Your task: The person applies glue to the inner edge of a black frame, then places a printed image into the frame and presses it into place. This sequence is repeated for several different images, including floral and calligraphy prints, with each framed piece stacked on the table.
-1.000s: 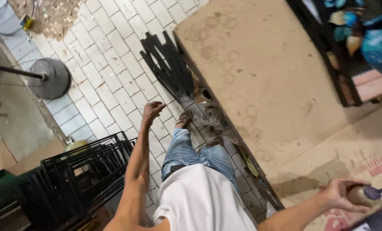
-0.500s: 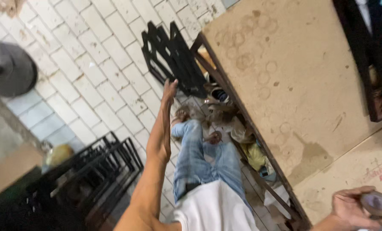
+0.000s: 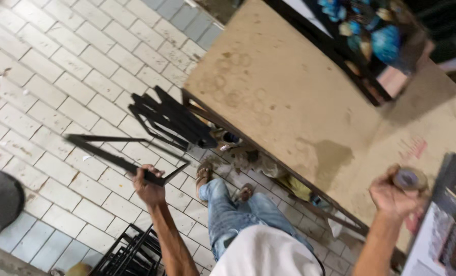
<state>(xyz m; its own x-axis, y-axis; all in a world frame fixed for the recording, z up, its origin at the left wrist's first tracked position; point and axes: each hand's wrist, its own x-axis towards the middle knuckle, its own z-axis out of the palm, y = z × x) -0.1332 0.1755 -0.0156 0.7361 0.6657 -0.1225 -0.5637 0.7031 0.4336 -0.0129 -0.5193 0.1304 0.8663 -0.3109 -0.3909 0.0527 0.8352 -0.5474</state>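
Observation:
My left hand (image 3: 149, 185) grips a flat black metal frame (image 3: 116, 153) by one corner and holds it above the tiled floor, clear of the stack. A stack of the same black frames (image 3: 170, 121) leans at the table's corner, just beyond it. My right hand (image 3: 395, 194) is raised over the right side of the tan table (image 3: 289, 97) and is closed around a small can with a purplish round top (image 3: 408, 179). My legs in blue jeans (image 3: 238, 214) stand between both hands.
More black frames (image 3: 131, 254) lie on the floor at the bottom left. A round dark base (image 3: 0, 200) sits at the left edge. Clutter (image 3: 258, 161) lies under the table. A black-framed panel (image 3: 445, 225) lies on the table at the right; colourful objects (image 3: 381, 30) beyond.
My left hand reached toward the leaning stack and now holds one black frame lifted away from it. My right hand has kept hold of the can and risen in view.

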